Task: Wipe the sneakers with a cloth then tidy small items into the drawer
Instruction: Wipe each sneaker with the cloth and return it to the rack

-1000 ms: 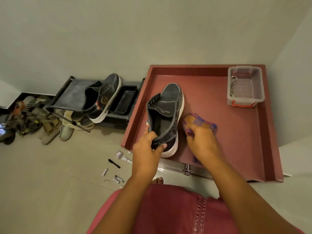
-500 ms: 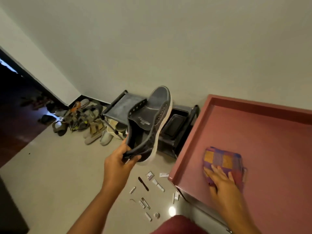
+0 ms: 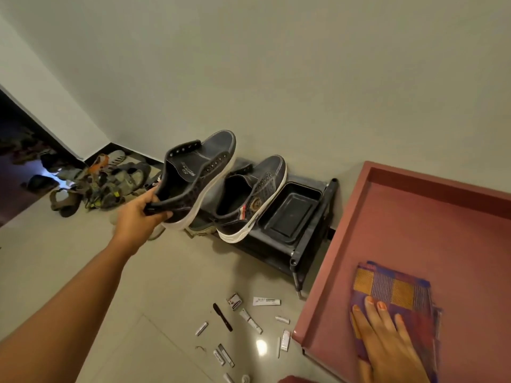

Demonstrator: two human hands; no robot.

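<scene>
The left hand [image 3: 141, 217] is stretched out over the floor and grips a dark grey sneaker [image 3: 193, 179] by its heel, thumb inside the collar and fingers curled under the back of the white sole, so that the shoe hangs in the air with its toe pointing up and away from the hand. Pale printed lettering shows on the insole of this sneaker, but it is too small and skewed to read. Just beyond the held shoe, to the right of the left hand, the second sneaker [image 3: 250, 200] stands on a low black shoe rack [image 3: 301, 244]; it bears a round gold emblem and a red-and-white striped tab on its side, with no legible words. A black plastic tray [image 3: 289, 212] sits on the rack beside it. The right hand [image 3: 387, 344] lies flat with its fingers straight and slightly spread, pressing on a folded checked cloth [image 3: 392, 294] of purple and orange squares, which rests on the reddish-brown raised-edge surface [image 3: 414, 217]. Between the two hands, down on the tiled floor [image 3: 171, 286], small items [image 3: 249, 322] are scattered: little tubes, a small box, a black pen-like stick and a white carton whose print cannot be made out. Past the left hand, a heap of sandals [image 3: 110, 181] lies against the wall.
</scene>
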